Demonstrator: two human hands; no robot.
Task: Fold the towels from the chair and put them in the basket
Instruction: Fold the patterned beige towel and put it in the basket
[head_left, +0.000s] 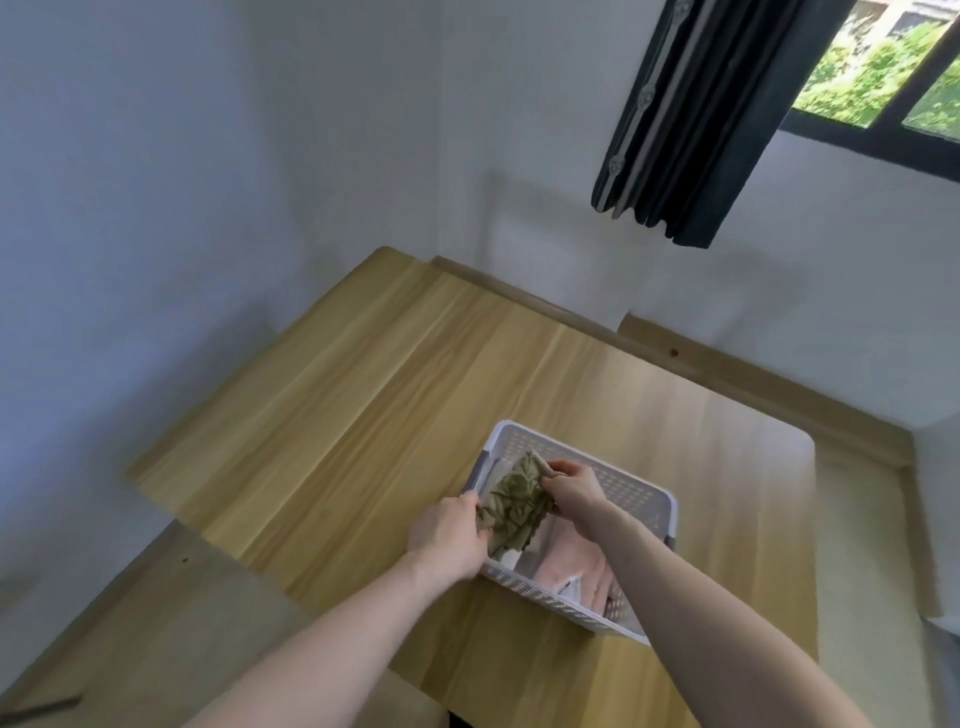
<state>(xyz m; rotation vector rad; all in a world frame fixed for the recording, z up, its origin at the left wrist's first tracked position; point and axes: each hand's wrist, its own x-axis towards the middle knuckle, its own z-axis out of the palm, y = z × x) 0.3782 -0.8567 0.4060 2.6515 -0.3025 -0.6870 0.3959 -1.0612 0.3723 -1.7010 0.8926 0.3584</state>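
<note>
A white perforated plastic basket (623, 486) stands on the wooden table (363, 405), near its front right part. A folded green patterned towel (511, 506) sits at the basket's left end. My left hand (449, 535) grips the towel's near left edge, and my right hand (574, 488) pinches its far upper corner. A folded pink towel (571, 564) lies in the basket to the right of the green one. The chair is not in view.
White walls close off the table's far and left sides. A dark curtain (691, 119) hangs beside a window (893, 67) at the upper right. A lower wooden surface (130, 623) lies at the bottom left, and a wooden rail (753, 384) runs behind the table.
</note>
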